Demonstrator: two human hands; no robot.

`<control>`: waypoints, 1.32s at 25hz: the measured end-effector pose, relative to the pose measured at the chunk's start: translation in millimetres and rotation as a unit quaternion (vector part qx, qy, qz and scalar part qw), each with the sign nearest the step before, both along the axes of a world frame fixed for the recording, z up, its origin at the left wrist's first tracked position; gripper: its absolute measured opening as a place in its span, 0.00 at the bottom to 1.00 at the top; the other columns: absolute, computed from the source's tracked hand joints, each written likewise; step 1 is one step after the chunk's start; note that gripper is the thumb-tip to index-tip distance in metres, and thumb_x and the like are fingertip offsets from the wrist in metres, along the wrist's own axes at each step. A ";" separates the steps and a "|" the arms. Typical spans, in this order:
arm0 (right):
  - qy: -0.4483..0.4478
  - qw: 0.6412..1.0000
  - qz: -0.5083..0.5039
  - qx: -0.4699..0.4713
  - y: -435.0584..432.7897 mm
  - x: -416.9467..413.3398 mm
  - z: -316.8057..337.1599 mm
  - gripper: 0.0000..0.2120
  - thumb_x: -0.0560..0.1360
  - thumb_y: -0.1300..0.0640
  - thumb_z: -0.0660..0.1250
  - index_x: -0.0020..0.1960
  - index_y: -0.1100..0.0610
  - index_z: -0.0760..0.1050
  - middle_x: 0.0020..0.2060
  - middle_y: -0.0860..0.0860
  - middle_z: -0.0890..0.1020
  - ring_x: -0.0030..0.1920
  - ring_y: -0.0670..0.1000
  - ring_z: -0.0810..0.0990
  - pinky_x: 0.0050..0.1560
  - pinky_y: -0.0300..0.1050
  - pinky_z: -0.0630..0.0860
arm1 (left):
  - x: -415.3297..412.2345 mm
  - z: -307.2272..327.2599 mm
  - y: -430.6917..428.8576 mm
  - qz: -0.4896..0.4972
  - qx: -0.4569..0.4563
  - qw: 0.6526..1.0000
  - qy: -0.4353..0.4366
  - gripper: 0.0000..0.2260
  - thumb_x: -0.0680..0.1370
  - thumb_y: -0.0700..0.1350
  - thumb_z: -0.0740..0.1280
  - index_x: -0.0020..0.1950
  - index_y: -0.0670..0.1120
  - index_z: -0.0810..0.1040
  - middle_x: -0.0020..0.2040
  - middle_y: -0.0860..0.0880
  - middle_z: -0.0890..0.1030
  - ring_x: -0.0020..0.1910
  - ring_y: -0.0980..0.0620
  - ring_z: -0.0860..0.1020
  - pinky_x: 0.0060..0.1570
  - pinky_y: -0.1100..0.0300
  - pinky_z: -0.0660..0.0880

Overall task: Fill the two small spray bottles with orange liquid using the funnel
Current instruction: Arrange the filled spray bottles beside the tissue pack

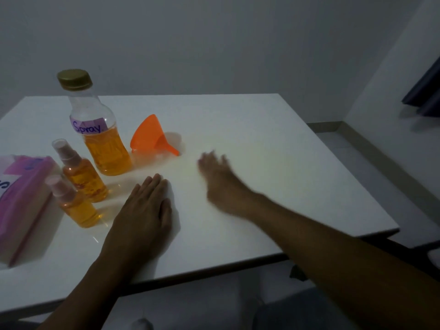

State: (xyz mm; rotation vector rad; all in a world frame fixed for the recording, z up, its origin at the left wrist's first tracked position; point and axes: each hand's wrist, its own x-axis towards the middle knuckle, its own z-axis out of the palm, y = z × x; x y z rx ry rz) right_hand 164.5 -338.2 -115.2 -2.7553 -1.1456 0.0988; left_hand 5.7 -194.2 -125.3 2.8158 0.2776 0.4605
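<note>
Two small spray bottles stand at the left of the white table (262, 163), both holding orange liquid and capped with clear pink tops: the farther one (82, 173) and the nearer one (75, 203). Behind them stands a large clear bottle (100, 129) with a gold cap and a purple "Spray" label, about half full of orange liquid. An orange funnel (152, 136) lies on its side to the right of it. My left hand (142, 210) rests flat on the table beside the small bottles. My right hand (219, 177), blurred, hovers with fingers spread just right of the funnel's spout and holds nothing.
A pink pack of tissues (21, 201) lies at the table's left edge. The table's right edge runs close to a white wall and floor skirting (362, 144). A dark curtain (426, 91) hangs at the far right.
</note>
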 end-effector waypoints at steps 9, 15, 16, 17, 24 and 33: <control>-0.035 0.999 -0.029 0.008 -166.9 33.0 10.5 0.43 0.71 0.76 0.54 0.82 0.55 0.49 0.82 0.50 0.49 0.81 0.49 0.43 0.76 0.47 0.31 | -0.9 0.8 -4.3 -0.011 0.008 1.000 0.001 0.27 0.80 0.53 0.45 0.75 0.41 0.62 0.75 0.41 0.63 0.75 0.48 0.59 0.74 0.52 0.52; 0.000 0.965 -0.262 0.031 -113.0 67.4 11.4 0.33 0.76 0.68 0.57 0.80 0.64 0.53 0.82 0.60 0.52 0.82 0.59 0.46 0.80 0.55 0.42 | 0.5 -1.5 -4.6 -0.010 0.016 1.000 0.005 0.27 0.80 0.53 0.45 0.75 0.41 0.62 0.75 0.41 0.64 0.75 0.47 0.60 0.74 0.51 0.53; 0.002 0.978 -0.205 0.041 -83.9 50.3 5.5 0.33 0.76 0.68 0.58 0.80 0.65 0.53 0.81 0.60 0.52 0.82 0.59 0.46 0.80 0.55 0.42 | 0.4 -2.0 -3.8 -0.011 0.017 1.000 0.004 0.27 0.80 0.54 0.45 0.75 0.41 0.62 0.75 0.41 0.63 0.75 0.48 0.59 0.74 0.52 0.53; 0.005 0.991 -0.127 0.045 -58.6 27.6 1.8 0.34 0.76 0.68 0.58 0.80 0.65 0.53 0.81 0.61 0.52 0.82 0.59 0.45 0.79 0.54 0.41 | 0.2 -2.3 -3.1 -0.010 0.015 1.000 0.003 0.27 0.80 0.54 0.45 0.75 0.42 0.62 0.75 0.42 0.63 0.75 0.48 0.59 0.74 0.52 0.53; -0.012 0.987 0.153 0.052 -102.0 -19.8 4.9 0.36 0.73 0.72 0.54 0.80 0.57 0.59 0.81 0.52 0.59 0.81 0.51 0.50 0.80 0.52 0.39 | -0.5 -2.8 -0.1 -0.015 0.018 1.000 -0.007 0.27 0.80 0.53 0.46 0.75 0.42 0.63 0.75 0.42 0.64 0.75 0.49 0.59 0.74 0.54 0.51; 0.016 0.943 -0.331 0.018 -152.3 90.2 28.5 0.27 0.79 0.69 0.55 0.78 0.66 0.58 0.80 0.61 0.57 0.80 0.61 0.53 0.79 0.54 0.50 | 1.4 -3.2 -4.3 -0.012 0.023 1.000 -0.005 0.26 0.80 0.53 0.46 0.74 0.41 0.63 0.74 0.42 0.65 0.75 0.49 0.60 0.74 0.52 0.53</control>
